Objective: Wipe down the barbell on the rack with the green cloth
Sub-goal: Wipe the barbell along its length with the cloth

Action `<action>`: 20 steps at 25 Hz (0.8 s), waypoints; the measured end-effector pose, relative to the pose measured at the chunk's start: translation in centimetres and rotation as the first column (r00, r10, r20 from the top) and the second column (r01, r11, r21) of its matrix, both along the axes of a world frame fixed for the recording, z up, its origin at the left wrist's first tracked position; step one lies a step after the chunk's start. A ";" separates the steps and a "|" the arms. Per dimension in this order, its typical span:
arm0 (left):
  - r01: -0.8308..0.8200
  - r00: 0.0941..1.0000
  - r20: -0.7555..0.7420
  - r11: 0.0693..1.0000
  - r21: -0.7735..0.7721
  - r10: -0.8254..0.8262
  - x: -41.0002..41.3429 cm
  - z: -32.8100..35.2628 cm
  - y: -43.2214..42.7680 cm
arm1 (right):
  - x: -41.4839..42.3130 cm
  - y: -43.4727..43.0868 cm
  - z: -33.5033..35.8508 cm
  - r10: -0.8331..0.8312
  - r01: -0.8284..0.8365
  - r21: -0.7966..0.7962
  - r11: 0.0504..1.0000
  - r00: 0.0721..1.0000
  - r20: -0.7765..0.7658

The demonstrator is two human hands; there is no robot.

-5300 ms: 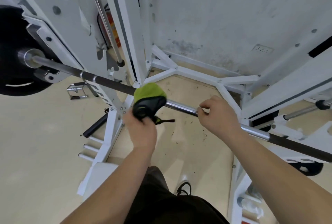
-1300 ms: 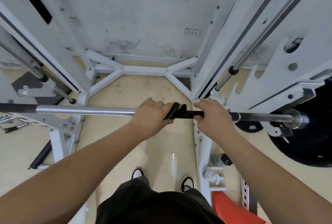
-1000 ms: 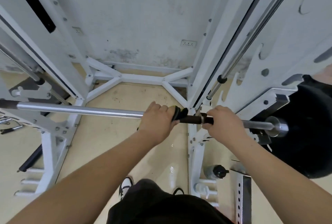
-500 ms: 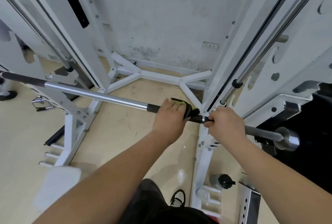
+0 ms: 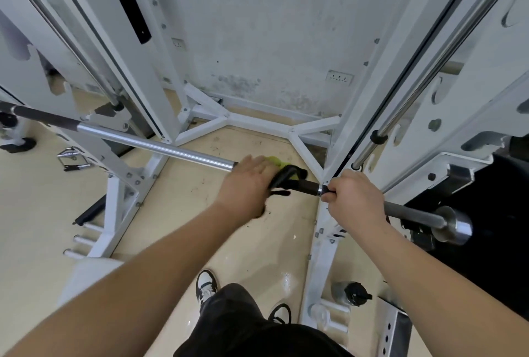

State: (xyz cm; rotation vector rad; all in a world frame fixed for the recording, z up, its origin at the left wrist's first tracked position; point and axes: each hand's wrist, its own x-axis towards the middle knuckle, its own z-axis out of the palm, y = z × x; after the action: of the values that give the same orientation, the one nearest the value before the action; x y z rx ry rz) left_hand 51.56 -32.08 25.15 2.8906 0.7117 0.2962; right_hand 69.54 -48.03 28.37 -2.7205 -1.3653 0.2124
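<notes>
The barbell [image 5: 148, 141] runs across the white rack from upper left to lower right, chrome in the middle and dark at the knurled parts. My left hand [image 5: 246, 184] is wrapped over the bar with the green cloth [image 5: 282, 167] under its fingers; only a green patch and the cloth's black edge show. My right hand [image 5: 353, 196] grips the bar just to the right, beside the rack upright. The bar's chrome end [image 5: 452, 227] sticks out past it, in front of a black weight plate [image 5: 492, 227].
White rack uprights [image 5: 329, 230] stand on both sides, with a chrome guide rod [image 5: 429, 70] at right. A stained wall lies behind. A cable handle [image 5: 73, 157] lies on the floor at left, a dark bottle [image 5: 350, 293] at lower right. My shoes [image 5: 206, 285] are below.
My left hand with the cloth slid right along the bar from the left side toward the right upright, then back a little left. My right hand kept its grip.
</notes>
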 end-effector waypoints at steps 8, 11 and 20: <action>-0.044 0.997 0.066 0.994 -0.101 0.051 1.4 -0.7 -2.3 | 0.1 0.0 0.1 0.046 -0.045 -0.028 0.999 0.998 0.031; -0.067 0.998 0.007 0.996 -0.053 0.067 -0.8 0.2 1.6 | 0.0 0.1 0.0 0.038 -0.037 -0.030 0.999 0.999 0.032; 0.014 0.999 0.039 0.997 -0.080 -0.011 2.6 0.1 -2.0 | 0.8 -0.3 -0.7 0.035 -0.034 0.035 0.999 0.999 -0.034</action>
State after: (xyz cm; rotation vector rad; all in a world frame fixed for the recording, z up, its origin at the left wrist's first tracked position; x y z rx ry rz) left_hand 54.14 -34.06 25.28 2.8049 0.6824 0.3137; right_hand 70.32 -48.30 27.66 -2.6544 -1.3938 0.2354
